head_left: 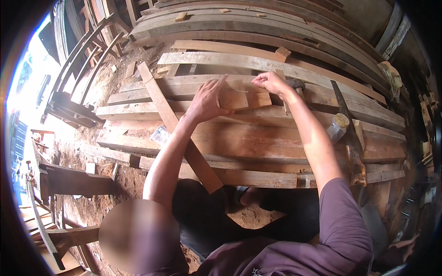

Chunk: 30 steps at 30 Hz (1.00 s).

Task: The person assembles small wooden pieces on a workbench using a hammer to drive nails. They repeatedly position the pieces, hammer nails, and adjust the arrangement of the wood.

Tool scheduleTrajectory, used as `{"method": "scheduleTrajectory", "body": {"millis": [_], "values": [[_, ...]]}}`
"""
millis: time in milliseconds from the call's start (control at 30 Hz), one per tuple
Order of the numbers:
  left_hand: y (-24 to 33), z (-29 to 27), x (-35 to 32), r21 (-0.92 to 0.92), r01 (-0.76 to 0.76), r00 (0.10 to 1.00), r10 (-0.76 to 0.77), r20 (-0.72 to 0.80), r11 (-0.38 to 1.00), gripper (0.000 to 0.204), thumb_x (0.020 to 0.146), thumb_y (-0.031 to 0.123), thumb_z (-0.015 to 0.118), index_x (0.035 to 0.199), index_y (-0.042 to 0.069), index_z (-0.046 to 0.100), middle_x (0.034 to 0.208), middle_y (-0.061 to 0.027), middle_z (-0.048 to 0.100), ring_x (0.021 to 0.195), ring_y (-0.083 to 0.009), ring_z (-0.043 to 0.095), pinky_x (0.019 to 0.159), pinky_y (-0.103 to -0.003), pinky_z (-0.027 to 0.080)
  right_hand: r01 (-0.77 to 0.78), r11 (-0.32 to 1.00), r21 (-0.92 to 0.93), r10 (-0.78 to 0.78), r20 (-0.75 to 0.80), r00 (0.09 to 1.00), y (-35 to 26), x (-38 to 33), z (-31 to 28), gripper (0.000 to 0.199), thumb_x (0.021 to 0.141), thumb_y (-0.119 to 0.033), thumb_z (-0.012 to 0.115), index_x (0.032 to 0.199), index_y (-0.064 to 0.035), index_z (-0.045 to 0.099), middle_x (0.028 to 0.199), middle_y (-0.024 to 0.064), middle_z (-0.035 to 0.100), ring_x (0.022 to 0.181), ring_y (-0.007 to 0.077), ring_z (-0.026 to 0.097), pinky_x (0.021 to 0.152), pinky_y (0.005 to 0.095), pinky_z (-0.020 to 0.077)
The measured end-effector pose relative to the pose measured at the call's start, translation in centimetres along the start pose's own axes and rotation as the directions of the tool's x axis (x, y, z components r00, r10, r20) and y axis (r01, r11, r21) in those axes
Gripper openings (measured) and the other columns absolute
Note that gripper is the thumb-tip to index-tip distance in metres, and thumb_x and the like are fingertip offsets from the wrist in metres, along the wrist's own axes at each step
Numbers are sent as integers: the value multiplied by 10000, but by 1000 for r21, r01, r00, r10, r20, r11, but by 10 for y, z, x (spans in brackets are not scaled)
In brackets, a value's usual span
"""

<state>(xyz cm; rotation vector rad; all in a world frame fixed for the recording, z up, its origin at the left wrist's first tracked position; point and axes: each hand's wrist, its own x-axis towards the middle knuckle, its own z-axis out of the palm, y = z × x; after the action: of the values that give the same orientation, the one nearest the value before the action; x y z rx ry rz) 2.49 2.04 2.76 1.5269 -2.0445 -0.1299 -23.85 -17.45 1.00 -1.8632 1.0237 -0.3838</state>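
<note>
My left hand (208, 100) is closed around the left end of a small flat wooden block (235, 99), its thumb along the near edge and its fingers toward the far side. A second small wood piece (260, 100) adjoins the block on the right. Just beyond these pieces, my right hand (271, 83) is raised with thumb and fingertips pinched together; whatever they hold is too small to make out. A hammer (296, 84) lies right of that hand, its head partly seen behind the wrist. Under the blocks run long wooden beams (248, 142) laid side by side.
A narrow board (172, 117) lies slanted across the beams on the left, by a clear plastic bag (159, 135). To the right are a lidded jar (338, 125) and a handsaw (352, 149). More timber (258, 25) is stacked at the back; wooden frames (78, 69) stand far left.
</note>
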Motion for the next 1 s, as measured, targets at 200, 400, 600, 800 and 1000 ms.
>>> {"method": "scheduleTrajectory", "body": {"millis": [200,400,600,800,1000], "values": [[-2,2,0,87,84,996,-86,23,993,1047,733,605,917,1539,69,518,1477,-208,611,1444,-382,520,1229,-514,381,179,960,-216,-243,-320,916,-23,-19,3,309,1016,-250,753,1302,-133,771,1240,148,780,1180,282,725,1042,401,546],[-1,-3,1,35,149,980,-153,124,988,1028,742,645,895,1499,39,553,1509,-228,584,1452,-394,523,1217,-518,413,-5,736,-677,-435,-479,762,-20,-132,-17,487,995,-357,749,1435,-162,677,1366,167,689,1293,362,644,1102,473,502],[1,2,-2,0,137,989,-137,49,991,872,761,613,893,1404,101,603,1339,-162,673,1309,-381,626,1099,-534,492,-430,582,-690,4,-527,850,34,-213,4,924,949,-330,796,1702,-181,283,1409,414,584,1259,536,641,1044,621,511],[-7,9,-4,62,160,981,-166,105,985,1111,755,686,869,1591,63,485,1519,-188,592,1436,-384,548,1188,-567,426,-226,699,-678,-233,-515,825,34,-211,-8,786,954,-110,738,1650,-63,374,1123,268,739,1015,419,736,886,515,583],[-17,20,-4,20,195,976,-196,99,981,1107,728,737,865,1563,112,492,1484,-135,614,1438,-334,548,1179,-589,397,82,878,471,84,-320,944,-31,-251,3,277,1089,-165,570,1357,-114,524,841,-10,515,478,38,464,374,236,406]]}}
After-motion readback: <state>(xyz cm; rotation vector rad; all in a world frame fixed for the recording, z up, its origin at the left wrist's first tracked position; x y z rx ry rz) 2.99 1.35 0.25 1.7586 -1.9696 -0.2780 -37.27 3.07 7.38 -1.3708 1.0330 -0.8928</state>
